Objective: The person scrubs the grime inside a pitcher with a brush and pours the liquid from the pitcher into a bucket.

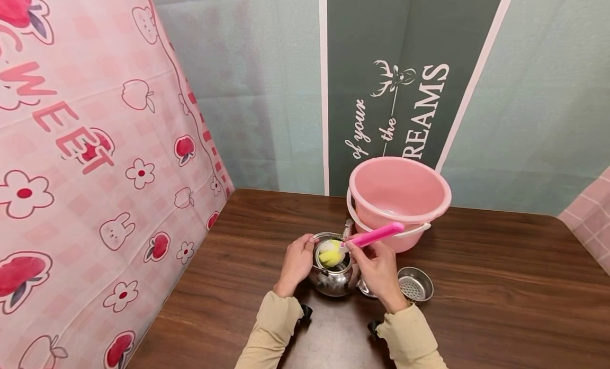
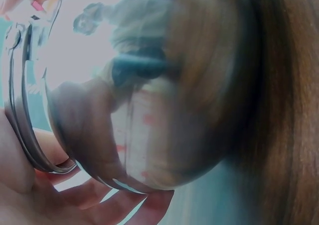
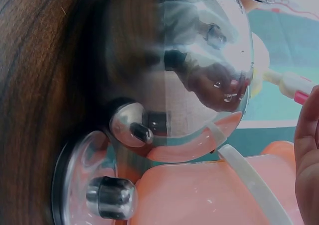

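A round stainless steel teapot (image 1: 335, 284) stands on the table, its lid off. My left hand (image 1: 297, 263) grips it on the left, thumb at the rim and fingers round the shiny body, as the left wrist view shows. Between the fingers and thumb of my right hand (image 1: 379, 273) I hold a sponge brush by its pink handle (image 1: 374, 235). Its yellow and white sponge head (image 1: 331, 254) is at the teapot's mouth, partly inside. The right wrist view shows the teapot's side with water drops on it; the fingers (image 3: 307, 135) there are only partly visible.
Right of the teapot lies its lid (image 3: 112, 197) with a metal knob, mostly behind my right hand in the head view. A round metal strainer (image 1: 415, 285) sits farther right. Behind stands a pink bucket (image 1: 400, 191) with a white handle. A patterned pink cloth (image 1: 119, 189) hangs at left.
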The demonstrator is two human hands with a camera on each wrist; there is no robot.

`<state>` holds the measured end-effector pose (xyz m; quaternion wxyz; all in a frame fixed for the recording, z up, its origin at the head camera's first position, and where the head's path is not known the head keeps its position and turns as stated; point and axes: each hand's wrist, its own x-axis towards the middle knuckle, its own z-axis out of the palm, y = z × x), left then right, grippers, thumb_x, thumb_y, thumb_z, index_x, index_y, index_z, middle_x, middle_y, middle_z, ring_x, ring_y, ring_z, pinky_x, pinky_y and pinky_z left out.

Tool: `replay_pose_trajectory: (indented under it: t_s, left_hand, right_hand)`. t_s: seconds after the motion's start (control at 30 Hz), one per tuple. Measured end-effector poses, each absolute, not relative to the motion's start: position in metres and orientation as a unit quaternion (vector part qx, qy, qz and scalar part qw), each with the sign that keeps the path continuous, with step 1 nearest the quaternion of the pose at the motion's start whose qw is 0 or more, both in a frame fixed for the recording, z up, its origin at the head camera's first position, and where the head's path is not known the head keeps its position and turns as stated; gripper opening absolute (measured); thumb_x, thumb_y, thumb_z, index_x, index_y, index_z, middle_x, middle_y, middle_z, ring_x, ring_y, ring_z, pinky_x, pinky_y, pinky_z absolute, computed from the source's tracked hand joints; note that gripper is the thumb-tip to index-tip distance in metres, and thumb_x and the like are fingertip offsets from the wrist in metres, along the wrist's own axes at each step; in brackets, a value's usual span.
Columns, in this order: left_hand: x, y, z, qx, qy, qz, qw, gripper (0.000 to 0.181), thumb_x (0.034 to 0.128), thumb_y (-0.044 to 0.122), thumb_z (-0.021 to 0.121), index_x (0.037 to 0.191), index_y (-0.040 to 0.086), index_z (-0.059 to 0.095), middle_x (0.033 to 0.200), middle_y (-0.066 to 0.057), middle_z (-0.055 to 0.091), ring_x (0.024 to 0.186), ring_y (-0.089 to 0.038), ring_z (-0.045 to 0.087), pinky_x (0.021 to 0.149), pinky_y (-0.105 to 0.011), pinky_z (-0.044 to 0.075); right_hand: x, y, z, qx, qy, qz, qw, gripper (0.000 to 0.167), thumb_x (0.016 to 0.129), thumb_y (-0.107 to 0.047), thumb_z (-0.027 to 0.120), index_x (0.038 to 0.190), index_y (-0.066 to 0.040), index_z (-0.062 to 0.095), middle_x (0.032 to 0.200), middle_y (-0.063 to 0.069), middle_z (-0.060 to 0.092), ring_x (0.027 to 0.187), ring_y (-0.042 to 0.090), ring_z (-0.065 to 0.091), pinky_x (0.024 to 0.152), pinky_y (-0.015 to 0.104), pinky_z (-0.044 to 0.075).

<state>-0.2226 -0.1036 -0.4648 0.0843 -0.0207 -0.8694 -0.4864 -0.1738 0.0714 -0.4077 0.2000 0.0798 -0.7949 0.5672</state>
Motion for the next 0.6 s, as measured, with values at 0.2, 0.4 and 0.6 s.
replay_pose_trajectory:
  t_s: [0.2, 0.4, 0.6]
  left_hand:
    - [-0.2218, -0.1021, -0.4647, -0.017, -0.87, -0.484, 0.087, 0.029, 0.1005, 0.019, 0.043, 0.101, 0.011, 0.071, 0.105, -0.006, 0.072, 0.109, -0.025, 0.064, 0.094, -0.043, 0.048]
    - [-0.2209, -0.1011, -0.4635, -0.015, -0.874, -0.479, 0.086, 0.03, 0.1009, 0.02, 0.042, 0.102, 0.011, 0.07, 0.106, -0.007, 0.072, 0.11, -0.027, 0.064, 0.093, -0.045, 0.048]
    - [-0.2217, -0.101, -0.4647, -0.011, -0.873, -0.479, 0.089, 0.03, 0.1009, 0.02, 0.042, 0.101, 0.011, 0.07, 0.104, -0.007, 0.072, 0.108, -0.028, 0.065, 0.092, -0.046, 0.048]
  right_hand:
    - [-0.1721, 0.0722, -0.4016, 0.075, -0.788, 0.59, 0.163, 0.009, 0.088, -0.007, 0.068, 0.094, -0.001, 0.07, 0.071, 0.016, 0.067, 0.062, 0.015, 0.062, 0.055, 0.02, 0.049]
    - [-0.1742, 0.0745, -0.4044, 0.072, -0.778, 0.608, 0.139, 0.009, 0.088, -0.007, 0.068, 0.096, -0.002, 0.069, 0.071, 0.017, 0.065, 0.063, 0.017, 0.061, 0.052, 0.021, 0.049]
    - [-0.1744, 0.0747, -0.4025, 0.078, -0.783, 0.604, 0.128, 0.01, 0.089, -0.008, 0.067, 0.097, -0.002, 0.069, 0.073, 0.02, 0.065, 0.064, 0.023, 0.061, 0.054, 0.021, 0.049]
